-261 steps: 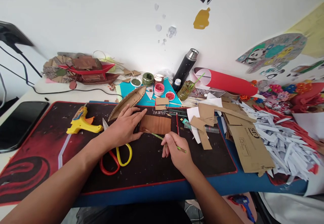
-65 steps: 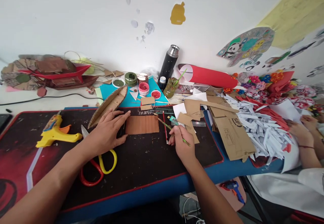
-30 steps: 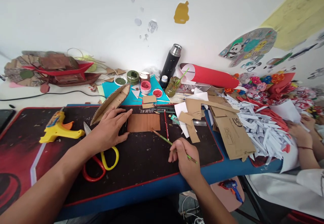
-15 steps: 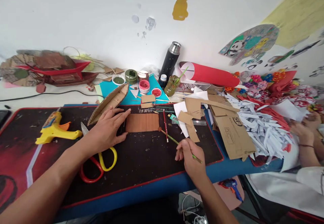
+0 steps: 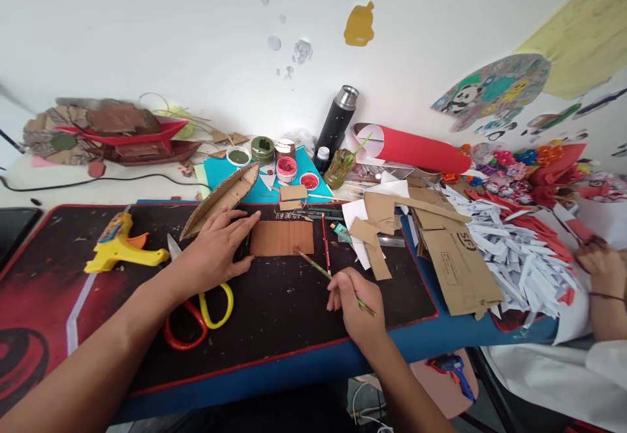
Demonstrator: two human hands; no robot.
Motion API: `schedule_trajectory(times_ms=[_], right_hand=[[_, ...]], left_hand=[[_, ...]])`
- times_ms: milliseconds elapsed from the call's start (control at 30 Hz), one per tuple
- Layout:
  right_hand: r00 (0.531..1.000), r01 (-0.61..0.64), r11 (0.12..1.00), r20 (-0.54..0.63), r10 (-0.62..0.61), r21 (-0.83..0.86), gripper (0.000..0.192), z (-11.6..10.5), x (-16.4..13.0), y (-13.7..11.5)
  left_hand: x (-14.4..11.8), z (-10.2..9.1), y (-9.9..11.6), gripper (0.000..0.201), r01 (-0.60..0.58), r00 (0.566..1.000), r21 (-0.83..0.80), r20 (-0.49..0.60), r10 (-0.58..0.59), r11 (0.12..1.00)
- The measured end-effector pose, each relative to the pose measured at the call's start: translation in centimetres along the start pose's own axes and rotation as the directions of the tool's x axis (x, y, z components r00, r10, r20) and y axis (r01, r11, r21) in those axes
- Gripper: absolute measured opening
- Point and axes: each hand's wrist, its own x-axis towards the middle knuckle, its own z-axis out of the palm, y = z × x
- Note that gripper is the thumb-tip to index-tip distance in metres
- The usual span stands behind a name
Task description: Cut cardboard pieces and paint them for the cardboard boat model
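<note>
A brown-painted cardboard rectangle (image 5: 283, 238) lies flat on the dark mat (image 5: 274, 309). My left hand (image 5: 215, 250) rests flat beside it, fingertips pressing its left edge. My right hand (image 5: 353, 304) grips a thin green paintbrush (image 5: 321, 269), whose tip touches the rectangle's lower right corner. Just behind my left hand a cardboard boat hull (image 5: 223, 197) leans on the mat's far edge. Red and yellow scissors (image 5: 203, 305) lie under my left wrist.
A yellow glue gun (image 5: 122, 250) lies to the left. Paint pots (image 5: 287, 166), a black flask (image 5: 337, 123) and a red paper roll (image 5: 416, 149) stand at the back. Cardboard scraps (image 5: 455, 256) and white paper strips (image 5: 519, 250) fill the right, where another person's hand (image 5: 605, 270) works.
My right hand swung the brush from the rectangle's right side back toward me and now returns its tip to the lower right corner. My left hand stays put on the cardboard.
</note>
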Motion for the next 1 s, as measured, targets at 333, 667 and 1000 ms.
schedule_trajectory(times_ms=[333,667,1000], right_hand=[[0.996,-0.024,0.997,-0.080,0.030,0.074,0.056,-0.1,0.6,-0.9],[0.992,0.117,0.985,0.066,-0.109,-0.130,0.049,1.8,3.1,0.2],[0.993,0.014,1.000,-0.118,-0.011,0.020,0.057,0.5,1.9,0.1]], left_hand=[[-0.1,0.2,-0.1,0.085,-0.014,1.000,0.000,-0.001,0.014,1.000],[-0.2,0.6,-0.3,0.081,-0.019,1.000,0.011,0.004,0.019,1.000],[-0.1,0.5,-0.2,0.083,-0.027,1.000,0.005,-0.001,0.027,1.000]])
